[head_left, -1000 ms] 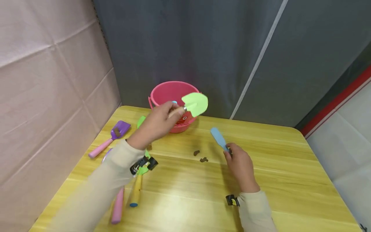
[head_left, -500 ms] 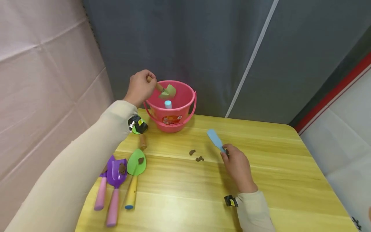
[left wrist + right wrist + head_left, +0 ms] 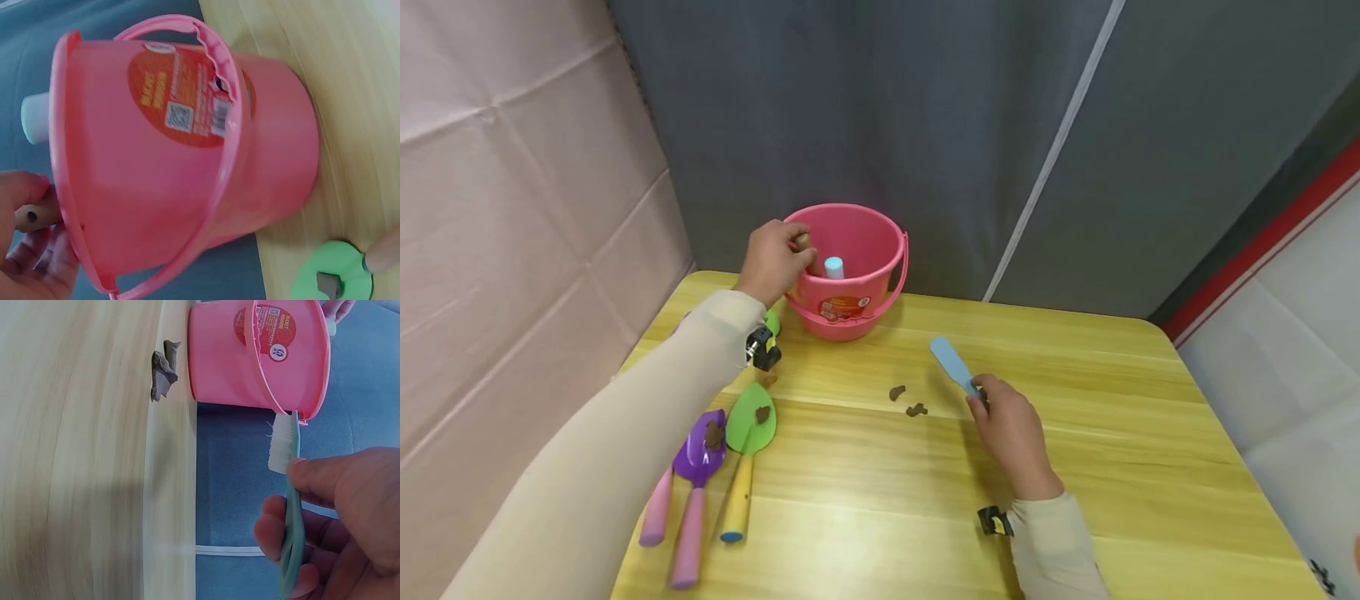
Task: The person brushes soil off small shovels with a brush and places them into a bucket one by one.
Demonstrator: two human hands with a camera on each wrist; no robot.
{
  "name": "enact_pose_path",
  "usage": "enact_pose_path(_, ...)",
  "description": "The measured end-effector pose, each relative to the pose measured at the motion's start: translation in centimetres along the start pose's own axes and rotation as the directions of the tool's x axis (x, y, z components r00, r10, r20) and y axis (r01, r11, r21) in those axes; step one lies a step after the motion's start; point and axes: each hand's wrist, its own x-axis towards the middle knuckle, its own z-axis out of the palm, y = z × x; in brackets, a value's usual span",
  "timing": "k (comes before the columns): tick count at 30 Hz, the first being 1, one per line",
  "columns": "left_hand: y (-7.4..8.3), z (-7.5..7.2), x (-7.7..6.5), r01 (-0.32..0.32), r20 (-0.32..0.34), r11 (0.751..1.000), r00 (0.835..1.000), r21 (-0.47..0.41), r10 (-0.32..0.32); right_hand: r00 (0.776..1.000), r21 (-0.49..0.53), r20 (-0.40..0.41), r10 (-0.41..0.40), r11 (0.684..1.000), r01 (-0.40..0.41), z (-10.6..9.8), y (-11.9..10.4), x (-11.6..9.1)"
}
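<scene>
At the left rim of the pink bucket (image 3: 878, 293), my left hand (image 3: 771, 262) holds the wooden handle of a small trowel (image 3: 39, 215) between thumb and fingers. The trowel's green blade is hidden inside the bucket. A pale blue handle end (image 3: 833, 267) sticks up beside it in the bucket. My right hand (image 3: 1013, 433) grips a light blue brush (image 3: 292, 512) above the table; its white bristles (image 3: 282, 442) show in the right wrist view.
Two brown clumps (image 3: 916, 410) lie mid-table. On the left are a purple shovel (image 3: 700, 454) and a green trowel with a yellow handle (image 3: 749, 421), both with brown bits on them. Another pink handle (image 3: 657, 510) and a green blade (image 3: 340, 275) lie nearby. A grey curtain (image 3: 880, 108) hangs behind.
My left hand has carried the small trowel over the bucket's left rim and lowered its blade inside. The right hand stays nearly in place with the brush.
</scene>
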Motion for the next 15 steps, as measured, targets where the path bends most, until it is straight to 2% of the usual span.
enact_pose_path(4,0.51,0.31,0.08,-0.069,0.032,0.996,0.997,0.059,0.067,1.000,0.000,-0.006,-0.009,1.000,0.009,-0.09,0.00,0.00)
enact_pose_path(6,0.69,0.37,0.09,-0.077,0.049,0.993,0.996,0.091,0.073,1.000,-0.001,-0.007,-0.009,1.000,0.009,-0.12,-0.01,0.01)
enact_pose_path(15,0.75,0.07,-0.65,0.014,0.140,0.990,0.990,0.138,-0.033,1.000,0.007,0.010,0.002,1.000,-0.002,-0.18,-0.14,-0.04)
